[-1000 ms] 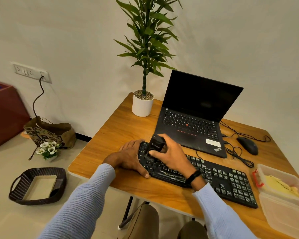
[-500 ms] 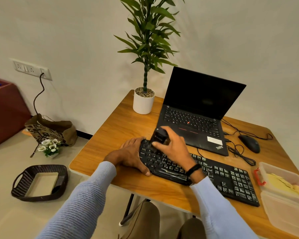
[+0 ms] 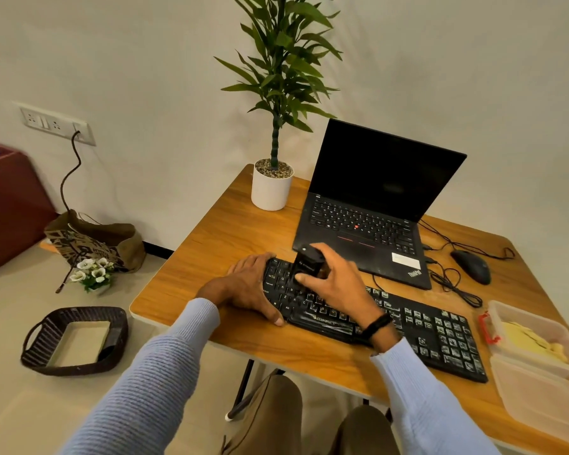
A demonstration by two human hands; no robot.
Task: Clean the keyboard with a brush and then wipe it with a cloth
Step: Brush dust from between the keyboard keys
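A black keyboard (image 3: 418, 330) lies across the front of the wooden table (image 3: 230, 238). My right hand (image 3: 339, 287) grips a small black brush (image 3: 306, 266) and holds it down on the keys at the keyboard's upper left. My left hand (image 3: 250, 287) rests flat on the keyboard's left end, thumb along its front edge. A yellow cloth (image 3: 532, 339) lies in a clear plastic box (image 3: 506, 310) at the table's right.
An open black laptop (image 3: 368, 205) stands just behind the keyboard. A potted plant (image 3: 271, 188) sits at the back left, a wired mouse (image 3: 472, 266) and cables at the right. A clear lid (image 3: 539, 392) lies near the front right corner. A woven basket (image 3: 74, 341) sits on the floor.
My right hand has moved the brush a little farther back along the left keys. The left hand has stayed on the keyboard's end. The head camera has shifted slightly.
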